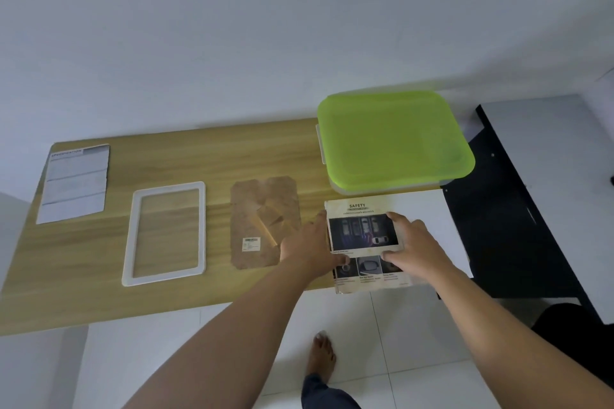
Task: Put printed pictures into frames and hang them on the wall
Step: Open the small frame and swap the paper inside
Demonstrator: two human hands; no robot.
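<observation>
Barely begun: left hand (309,246) and right hand (415,246) grip the printed picture (363,229), well right of the empty frame (167,190).

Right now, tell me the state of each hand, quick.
Left hand: holding the printed picture by its left edge.
Right hand: holding the same picture on its right side.
</observation>
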